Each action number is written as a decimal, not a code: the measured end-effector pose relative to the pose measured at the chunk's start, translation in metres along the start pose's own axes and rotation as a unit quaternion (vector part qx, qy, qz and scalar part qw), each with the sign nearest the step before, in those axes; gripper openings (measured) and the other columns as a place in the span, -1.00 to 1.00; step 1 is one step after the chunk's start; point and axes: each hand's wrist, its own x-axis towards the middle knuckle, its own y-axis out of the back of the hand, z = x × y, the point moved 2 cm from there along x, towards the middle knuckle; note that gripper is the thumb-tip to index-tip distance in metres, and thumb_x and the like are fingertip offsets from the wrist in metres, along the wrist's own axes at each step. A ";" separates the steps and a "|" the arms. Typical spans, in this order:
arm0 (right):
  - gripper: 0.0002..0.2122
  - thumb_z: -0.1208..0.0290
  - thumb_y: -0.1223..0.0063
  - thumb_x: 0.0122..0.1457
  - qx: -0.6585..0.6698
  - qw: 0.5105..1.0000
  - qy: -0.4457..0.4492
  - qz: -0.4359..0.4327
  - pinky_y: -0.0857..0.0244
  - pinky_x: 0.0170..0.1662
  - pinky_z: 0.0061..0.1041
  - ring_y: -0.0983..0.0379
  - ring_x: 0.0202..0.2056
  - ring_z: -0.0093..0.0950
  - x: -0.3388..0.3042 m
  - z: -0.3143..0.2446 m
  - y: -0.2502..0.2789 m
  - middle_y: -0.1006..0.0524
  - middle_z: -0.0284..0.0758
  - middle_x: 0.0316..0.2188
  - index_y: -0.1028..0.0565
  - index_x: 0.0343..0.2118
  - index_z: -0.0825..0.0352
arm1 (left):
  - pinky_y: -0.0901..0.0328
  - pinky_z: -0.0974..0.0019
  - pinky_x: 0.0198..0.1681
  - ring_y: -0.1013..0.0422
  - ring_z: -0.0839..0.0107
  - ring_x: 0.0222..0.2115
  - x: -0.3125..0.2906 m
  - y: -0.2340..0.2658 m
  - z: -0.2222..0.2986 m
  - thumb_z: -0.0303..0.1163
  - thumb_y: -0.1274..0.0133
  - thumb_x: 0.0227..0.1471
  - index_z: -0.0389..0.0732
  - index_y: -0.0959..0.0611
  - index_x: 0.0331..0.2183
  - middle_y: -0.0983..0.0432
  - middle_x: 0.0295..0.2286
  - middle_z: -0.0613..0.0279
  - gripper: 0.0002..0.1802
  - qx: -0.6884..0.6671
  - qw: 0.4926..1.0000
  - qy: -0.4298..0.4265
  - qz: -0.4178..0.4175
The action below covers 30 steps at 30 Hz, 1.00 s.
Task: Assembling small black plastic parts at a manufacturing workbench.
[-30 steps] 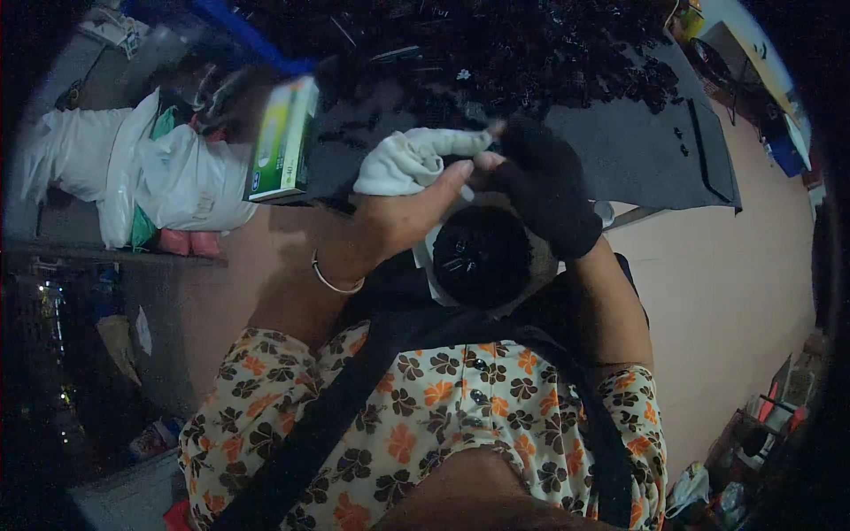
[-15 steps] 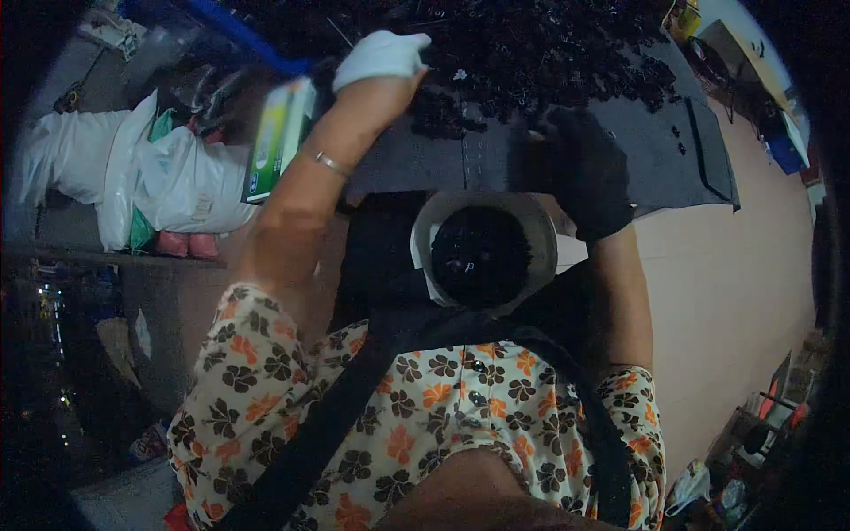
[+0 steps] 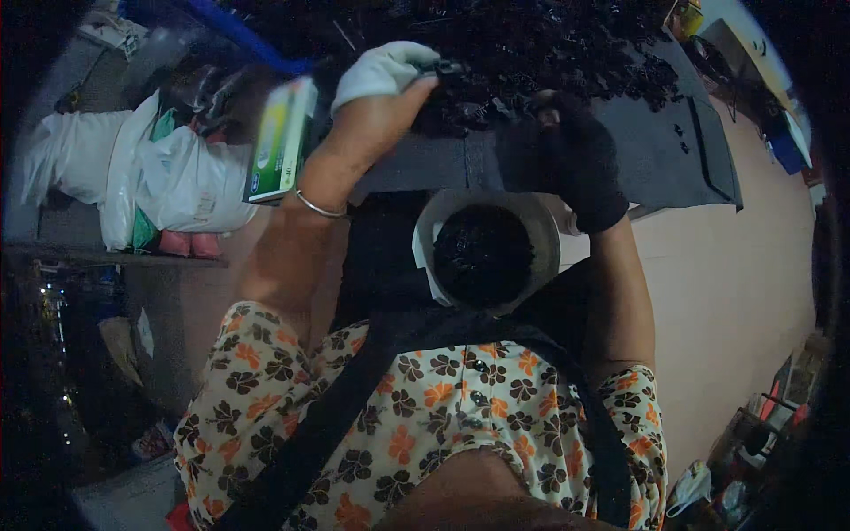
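My left hand [image 3: 382,73], in a white glove, is at the near edge of a heap of small black parts [image 3: 575,53]. Its thumb and forefinger pinch a small dark part [image 3: 447,67]. To its right, my right hand [image 3: 571,155], in a black glove with bare fingertips, hovers above the grey work surface by the heap. Those fingers are curled together; whatever they hold is lost in the dark. Between my forearms stands a round pale bucket [image 3: 551,257], filled with more black pieces [image 3: 482,255].
A green and white box [image 3: 280,142] stands beside my left forearm. Further left lie white plastic bags [image 3: 190,181] with pink and green packets. A blue bar [image 3: 239,35] runs along the upper left. Boards and a yellow item [image 3: 686,18] are at the upper right.
My left hand has turned and shifted slightly right and nearer, now showing a dark part in its fingertips. My right hand has moved a little left, its fingertips now curled.
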 end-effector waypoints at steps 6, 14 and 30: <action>-0.76 0.35 -0.01 0.08 0.080 0.993 -0.052 -0.075 -0.27 -0.35 -0.62 -0.37 -0.46 -0.62 0.001 -0.018 -0.004 -0.48 -0.40 -0.50 -0.48 -0.20 0.32 | -0.28 0.53 -0.44 -0.39 0.58 -0.52 -0.017 -0.009 0.018 -0.56 -0.06 -0.12 -0.25 -0.57 -0.27 -0.50 -0.50 0.31 -0.74 -0.239 0.965 0.082 -0.071; -0.75 0.39 0.04 0.09 0.281 0.935 -0.172 -0.127 -0.25 -0.44 -0.65 -0.36 -0.53 -0.64 -0.006 -0.034 -0.011 -0.45 -0.39 -0.58 -0.45 -0.19 0.39 | -0.28 0.50 -0.43 -0.37 0.58 -0.52 -0.026 -0.010 0.045 -0.55 -0.07 -0.15 -0.27 -0.58 -0.27 -0.51 -0.51 0.22 -0.73 -0.188 0.976 0.075 -0.080; -0.78 0.43 -0.02 0.05 0.173 0.981 -0.065 -0.064 -0.29 -0.34 -0.57 -0.41 -0.41 -0.55 -0.005 -0.022 -0.015 -0.47 -0.34 -0.48 -0.45 -0.23 0.36 | -0.33 0.51 -0.43 -0.42 0.58 -0.52 -0.034 -0.012 0.037 -0.55 0.03 -0.05 -0.27 -0.51 -0.18 -0.54 -0.51 0.20 -0.70 -0.298 0.934 0.158 -0.121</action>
